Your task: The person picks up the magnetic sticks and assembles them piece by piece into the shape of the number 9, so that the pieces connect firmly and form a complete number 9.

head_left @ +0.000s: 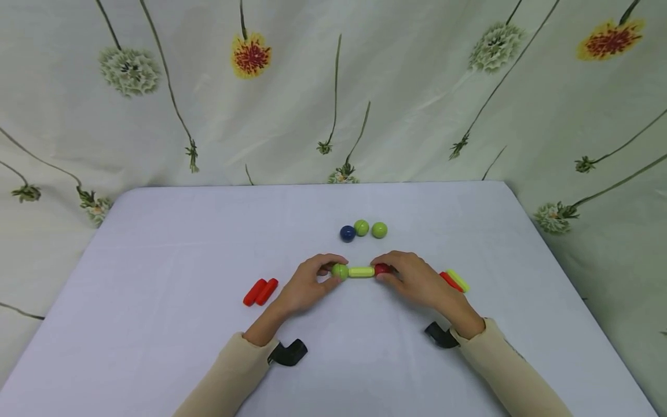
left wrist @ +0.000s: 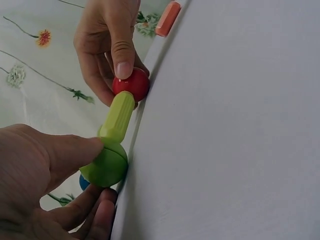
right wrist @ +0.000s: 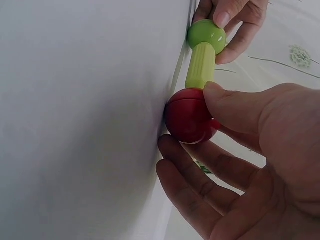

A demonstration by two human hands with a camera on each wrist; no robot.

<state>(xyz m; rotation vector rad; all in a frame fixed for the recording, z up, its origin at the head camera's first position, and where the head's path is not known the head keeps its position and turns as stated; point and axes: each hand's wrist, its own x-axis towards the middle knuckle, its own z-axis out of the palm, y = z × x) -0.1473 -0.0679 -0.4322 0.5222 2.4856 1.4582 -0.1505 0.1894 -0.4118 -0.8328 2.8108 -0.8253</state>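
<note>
Fingers of the left hand [head_left: 307, 286] pinch the green ball [head_left: 340, 271]; those of the right hand [head_left: 418, 282] pinch the red ball [head_left: 383, 269]. The yellow-green rod [head_left: 361, 272] lies between them. Off-axis pressure could tilt the rod loose; a slack pinch could let either ball roll.

It looks like a cloth-screened tabletop corner set up for play or filming; whether in a home or a studio, I cannot tell. Under the fingers [head_left: 329, 258] spreads a smooth, pale-covered counter [head_left: 156, 243]. Beyond them and out to both sides runs a creased pale drape [head_left: 292, 116] printed with flowers [head_left: 251, 55]. A toy-like yellow rod [head_left: 361, 272] between the fingers suggests play; black wrist-worn gadgets [head_left: 290, 353] behind them suggest recording.
</note>
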